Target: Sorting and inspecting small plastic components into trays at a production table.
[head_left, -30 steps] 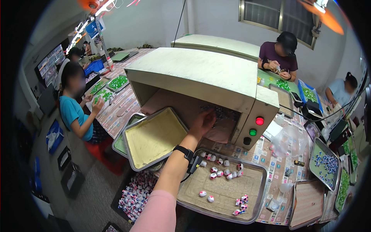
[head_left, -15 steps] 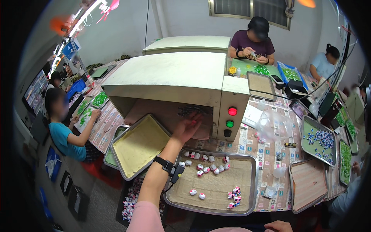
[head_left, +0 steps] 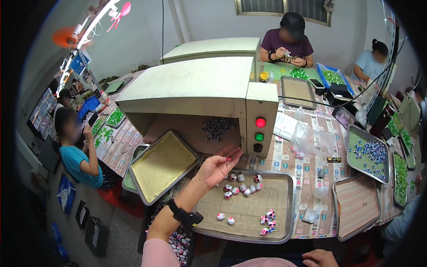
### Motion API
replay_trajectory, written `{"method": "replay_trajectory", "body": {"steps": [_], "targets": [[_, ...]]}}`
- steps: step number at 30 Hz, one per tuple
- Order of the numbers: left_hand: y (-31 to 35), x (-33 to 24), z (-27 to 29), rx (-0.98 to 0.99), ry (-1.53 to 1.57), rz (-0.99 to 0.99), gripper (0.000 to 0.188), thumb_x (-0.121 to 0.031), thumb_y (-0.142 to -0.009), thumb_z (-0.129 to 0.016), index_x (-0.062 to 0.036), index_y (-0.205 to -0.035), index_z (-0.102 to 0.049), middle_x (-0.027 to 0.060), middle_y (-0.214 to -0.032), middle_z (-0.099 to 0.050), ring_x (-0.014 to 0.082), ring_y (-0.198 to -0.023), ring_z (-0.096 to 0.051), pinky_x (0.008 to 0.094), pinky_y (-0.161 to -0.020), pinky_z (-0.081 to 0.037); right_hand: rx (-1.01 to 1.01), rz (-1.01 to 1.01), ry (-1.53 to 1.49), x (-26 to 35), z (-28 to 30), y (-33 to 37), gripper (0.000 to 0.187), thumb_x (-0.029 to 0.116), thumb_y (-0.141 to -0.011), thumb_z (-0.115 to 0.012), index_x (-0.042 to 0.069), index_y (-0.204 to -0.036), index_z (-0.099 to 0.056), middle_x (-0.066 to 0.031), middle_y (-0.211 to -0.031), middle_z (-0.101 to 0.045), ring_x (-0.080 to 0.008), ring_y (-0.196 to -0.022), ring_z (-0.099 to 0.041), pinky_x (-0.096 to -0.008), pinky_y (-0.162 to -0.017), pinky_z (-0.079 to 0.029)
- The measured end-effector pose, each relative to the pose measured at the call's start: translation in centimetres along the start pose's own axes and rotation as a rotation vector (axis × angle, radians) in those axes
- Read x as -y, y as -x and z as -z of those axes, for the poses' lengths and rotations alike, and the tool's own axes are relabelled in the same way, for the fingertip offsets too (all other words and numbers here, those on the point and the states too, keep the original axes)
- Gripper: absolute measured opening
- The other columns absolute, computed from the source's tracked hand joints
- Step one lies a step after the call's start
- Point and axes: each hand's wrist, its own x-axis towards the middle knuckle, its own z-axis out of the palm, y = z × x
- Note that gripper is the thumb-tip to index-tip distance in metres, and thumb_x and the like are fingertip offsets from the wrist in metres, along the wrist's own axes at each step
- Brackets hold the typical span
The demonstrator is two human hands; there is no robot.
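Note:
My left hand (head_left: pixel 219 165) is turned palm up in front of the pale metal box oven (head_left: pixel 184 82), fingers stretched out. A small red piece (head_left: pixel 228 159) sits between its thumb and fingers; its kind is too small to make out. Inside the opening lies a heap of small dark pieces (head_left: pixel 218 128). Below the hand, a cloth-lined metal tray (head_left: pixel 249 213) carries several white figures with pink and black marks (head_left: pixel 243 189) and a cluster of pink, black and white ones (head_left: pixel 268 220). My right hand (head_left: pixel 320 258), partly cut off, lies with fingers extended at the lower edge.
An empty yellow-lined tray (head_left: pixel 164 167) leans left of the oven mouth. To the right are a plastic bag (head_left: pixel 311 140), a tray of blue pieces (head_left: pixel 371 155) and a pinkish lined tray (head_left: pixel 357 207). A box of figures (head_left: pixel 178 244) stands below. Co-workers sit around.
My left hand has drawn back out of the oven mouth toward me, turning palm up with the red piece in it. The dark heap now shows fully. The view has shifted slightly.

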Motion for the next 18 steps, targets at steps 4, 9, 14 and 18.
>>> {"method": "replay_trajectory", "body": {"steps": [4, 9, 14, 18], "targets": [[1.0, 2.4, -0.8, 0.032, -0.076, 0.007, 0.047, 0.011, -0.088, -0.042, 0.0057, -0.135, -0.037, 0.0239, -0.142, -0.037, 0.0323, -0.135, -0.035, 0.0389, -0.112, -0.037, 0.0, 0.045, -0.008, -0.9, -0.3, 0.2, 0.02, 0.009, -0.083, -0.065, 0.0, -0.1, -0.066, -0.0174, -0.094, -0.066, -0.0339, -0.089, -0.063, -0.0374, -0.078, -0.05], [4.6, 2.7, 0.5, -0.064, 0.021, -0.039, 0.031, 0.005, -0.095, -0.043, 0.0036, -0.126, -0.047, 0.0232, -0.136, -0.046, 0.0315, -0.13, -0.043, 0.0375, -0.108, -0.042, 0.126, 0.035, 0.036, -2.9, -1.0, -1.0, 0.026, 0.023, -0.086, -0.066, 0.006, -0.105, -0.068, -0.0132, -0.096, -0.068, -0.0297, -0.09, -0.065, -0.0365, -0.08, -0.052], [5.2, 3.8, 1.1, -0.118, 0.02, -0.03, 0.028, 0.0, -0.096, -0.044, 0.003, -0.123, -0.05, 0.0198, -0.132, -0.051, 0.0277, -0.123, -0.051, 0.0338, -0.101, -0.048, 0.155, -0.004, -0.012, -3.3, -0.7, 0.2, 0.029, 0.024, -0.089, -0.063, 0.005, -0.11, -0.066, -0.0133, -0.103, -0.067, -0.0283, -0.096, -0.064, -0.0359, -0.083, -0.051], [4.9, 4.6, -1.4, -0.262, -0.03, -0.059, 0.029, 0.003, -0.093, -0.045, 0.0042, -0.121, -0.05, 0.0193, -0.124, -0.055, 0.0279, -0.117, -0.055, 0.0353, -0.101, -0.048, 0.14, -0.027, -0.022, -4.1, -0.8, 0.9, 0.03, 0.025, -0.09, -0.062, 0.005, -0.111, -0.066, -0.0134, -0.104, -0.067, -0.0282, -0.098, -0.063, -0.0358, -0.085, -0.05]]}}
